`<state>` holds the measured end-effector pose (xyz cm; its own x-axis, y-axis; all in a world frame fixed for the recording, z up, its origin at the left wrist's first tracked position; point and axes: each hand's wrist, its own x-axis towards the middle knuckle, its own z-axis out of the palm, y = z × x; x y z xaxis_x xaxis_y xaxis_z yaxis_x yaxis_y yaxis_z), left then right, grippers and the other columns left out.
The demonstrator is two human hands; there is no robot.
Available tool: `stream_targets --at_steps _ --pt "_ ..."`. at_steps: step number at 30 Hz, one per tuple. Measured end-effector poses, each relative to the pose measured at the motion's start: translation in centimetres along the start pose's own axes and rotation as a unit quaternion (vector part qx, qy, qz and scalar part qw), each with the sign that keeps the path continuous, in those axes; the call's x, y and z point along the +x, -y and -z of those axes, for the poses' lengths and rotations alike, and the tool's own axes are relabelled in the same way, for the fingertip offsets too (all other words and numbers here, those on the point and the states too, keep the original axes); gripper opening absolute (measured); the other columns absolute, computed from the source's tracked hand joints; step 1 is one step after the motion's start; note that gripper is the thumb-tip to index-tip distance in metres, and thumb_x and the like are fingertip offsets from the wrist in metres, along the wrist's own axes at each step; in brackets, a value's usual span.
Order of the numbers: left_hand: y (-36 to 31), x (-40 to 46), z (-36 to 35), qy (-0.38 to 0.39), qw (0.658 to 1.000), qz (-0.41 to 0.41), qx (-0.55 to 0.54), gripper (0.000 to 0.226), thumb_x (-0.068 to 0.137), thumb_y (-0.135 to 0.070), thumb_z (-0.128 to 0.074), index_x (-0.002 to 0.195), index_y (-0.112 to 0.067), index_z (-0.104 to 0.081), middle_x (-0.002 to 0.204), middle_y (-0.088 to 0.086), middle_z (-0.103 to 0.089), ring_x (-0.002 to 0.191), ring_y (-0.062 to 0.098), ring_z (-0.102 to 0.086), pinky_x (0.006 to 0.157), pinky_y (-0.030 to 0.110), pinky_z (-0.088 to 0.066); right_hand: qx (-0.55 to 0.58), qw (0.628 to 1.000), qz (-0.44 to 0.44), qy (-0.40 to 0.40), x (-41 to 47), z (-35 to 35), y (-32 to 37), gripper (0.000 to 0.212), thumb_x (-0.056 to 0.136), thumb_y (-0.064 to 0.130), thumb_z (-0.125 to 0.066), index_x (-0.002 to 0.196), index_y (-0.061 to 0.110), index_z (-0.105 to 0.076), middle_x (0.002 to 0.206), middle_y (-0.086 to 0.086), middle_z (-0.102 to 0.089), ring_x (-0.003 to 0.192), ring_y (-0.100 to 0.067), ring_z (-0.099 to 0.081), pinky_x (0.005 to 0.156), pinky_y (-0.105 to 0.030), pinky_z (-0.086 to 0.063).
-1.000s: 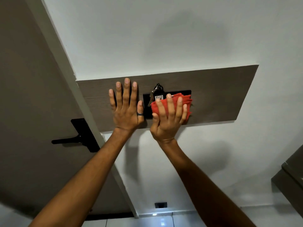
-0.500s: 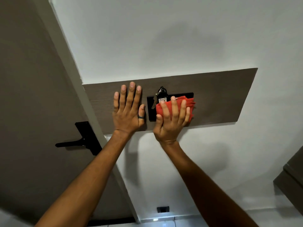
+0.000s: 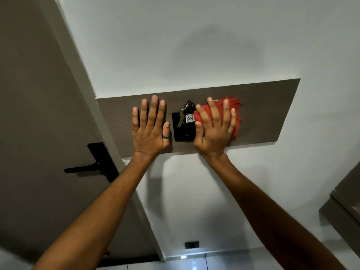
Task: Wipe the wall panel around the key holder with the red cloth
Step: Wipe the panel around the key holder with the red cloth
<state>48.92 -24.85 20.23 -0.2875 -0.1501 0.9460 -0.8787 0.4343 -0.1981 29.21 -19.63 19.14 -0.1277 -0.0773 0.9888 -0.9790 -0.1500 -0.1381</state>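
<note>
A long brown wood-grain wall panel [image 3: 268, 112] runs across the white wall. At its middle sits a black key holder [image 3: 183, 131] with a bunch of keys and a white tag [image 3: 189, 117] hanging from it. My right hand [image 3: 216, 129] lies flat on a folded red cloth [image 3: 234, 108] and presses it against the panel, covering the holder's right part. The cloth sticks out past my fingertips, up and to the right. My left hand [image 3: 151, 127], a ring on its thumb, rests flat and spread on the panel left of the holder, holding nothing.
A grey-brown door [image 3: 35, 114] with a black lever handle [image 3: 91, 168] stands to the left, behind a pale frame. A grey cabinet corner [image 3: 342, 207] juts in at the lower right. A small black wall socket [image 3: 191, 244] sits low above the tiled floor.
My right hand has slid the red cloth to the right and upward along the panel, uncovering more of the key holder's left part. My left hand stays flat in the same spot.
</note>
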Motion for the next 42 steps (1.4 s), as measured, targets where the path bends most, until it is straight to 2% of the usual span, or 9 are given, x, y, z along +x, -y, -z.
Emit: stream_targets --at_steps 7,10,15,20,24,29,35,38,42 --pt "-0.2 0.0 0.0 -0.004 1.000 0.010 -0.004 0.062 0.104 -0.033 -0.036 0.160 -0.013 -0.017 0.171 -0.001 0.006 0.158 0.023 0.004 0.128 0.049 -0.006 -0.017 0.993 -0.111 -0.025 -0.4 0.1 0.0 0.046 0.108 0.041 -0.032 0.138 0.025 -0.063 0.151 -0.010 -0.056 0.147 -0.040 -0.041 0.121 -0.058 -0.033" --pt "-0.4 -0.1 0.0 -0.002 1.000 0.014 -0.008 0.062 0.104 -0.033 -0.034 0.160 -0.013 -0.018 0.171 0.000 0.006 0.158 0.023 0.003 0.127 0.049 -0.007 -0.013 0.998 0.055 0.015 -0.5 0.3 -1.2 0.045 0.107 0.043 -0.036 0.141 0.027 -0.061 0.151 -0.006 -0.057 0.147 -0.037 -0.041 0.120 -0.057 -0.034" --pt "-0.3 0.1 -0.2 -0.006 1.000 0.018 -0.006 0.062 0.104 -0.033 -0.033 0.161 -0.014 -0.017 0.171 0.000 0.004 0.158 0.023 0.003 0.128 0.049 -0.005 -0.021 0.993 -0.118 -0.008 -1.0 -0.5 1.1 0.045 0.108 0.043 -0.035 0.144 0.028 -0.057 0.155 -0.005 -0.052 0.151 -0.036 -0.036 0.125 -0.055 -0.028" --pt "-0.4 -0.1 0.2 0.015 1.000 0.018 -0.008 0.062 0.105 -0.033 -0.032 0.161 -0.015 -0.015 0.171 -0.001 0.007 0.158 0.023 0.005 0.128 0.050 -0.005 -0.036 0.995 0.088 0.013 -1.8 0.9 -4.3 0.043 0.108 0.045 -0.039 0.144 0.026 -0.054 0.148 -0.007 -0.059 0.145 -0.038 -0.043 0.117 -0.054 -0.036" --pt "-0.5 0.1 0.8 0.045 0.999 0.025 -0.011 0.062 0.105 -0.033 -0.031 0.161 -0.016 -0.012 0.170 -0.003 0.013 0.158 0.021 0.009 0.128 0.048 0.001 -0.032 0.992 -0.121 -0.025 -2.4 0.6 -2.2 0.044 0.110 0.043 -0.036 0.144 0.022 -0.053 0.149 -0.007 -0.058 0.146 -0.036 -0.041 0.117 -0.053 -0.032" --pt "-1.0 -0.1 1.3 0.069 0.996 0.050 -0.008 0.061 0.106 -0.033 -0.030 0.162 -0.017 -0.009 0.170 -0.003 0.014 0.157 0.021 0.013 0.128 0.046 0.006 -0.067 0.992 0.100 0.039 -2.2 1.8 -5.8 0.042 0.107 0.042 -0.049 0.144 0.022 -0.053 0.148 -0.008 -0.060 0.144 -0.038 -0.043 0.113 -0.055 -0.035" --pt "-3.9 -3.0 2.1 0.136 0.980 0.134 -0.061 0.062 0.108 -0.030 -0.033 0.163 -0.015 -0.009 0.169 0.015 -0.012 0.158 0.030 0.000 0.130 0.047 0.001 0.013 0.985 -0.161 0.067 -2.7 4.8 -6.9 0.041 0.104 0.024 -0.054 0.143 0.012 -0.057 0.152 -0.010 -0.055 0.148 -0.036 -0.041 0.113 -0.050 -0.037" --pt "-7.3 -7.8 3.3 0.183 0.949 0.219 -0.131 0.063 0.107 -0.031 -0.034 0.162 -0.007 -0.013 0.171 0.014 -0.007 0.159 0.029 0.001 0.130 0.051 -0.008 0.217 0.883 -0.414 0.027 -3.7 7.7 -6.1 0.042 0.108 0.034 -0.049 0.149 0.023 -0.050 0.147 0.008 -0.057 0.138 -0.011 -0.053 0.118 -0.042 -0.044" --pt "-13.7 -12.7 4.3 0.252 0.906 0.285 -0.186 0.067 0.106 -0.031 -0.037 0.160 0.000 -0.014 0.170 0.015 -0.007 0.159 0.028 -0.001 0.128 0.054 -0.014 0.448 0.532 -0.719 -0.002 -6.2 11.5 -7.0 0.038 0.108 0.045 -0.045 0.133 0.020 -0.060 0.110 0.006 -0.075 0.092 -0.009 -0.075 0.086 -0.042 -0.062"
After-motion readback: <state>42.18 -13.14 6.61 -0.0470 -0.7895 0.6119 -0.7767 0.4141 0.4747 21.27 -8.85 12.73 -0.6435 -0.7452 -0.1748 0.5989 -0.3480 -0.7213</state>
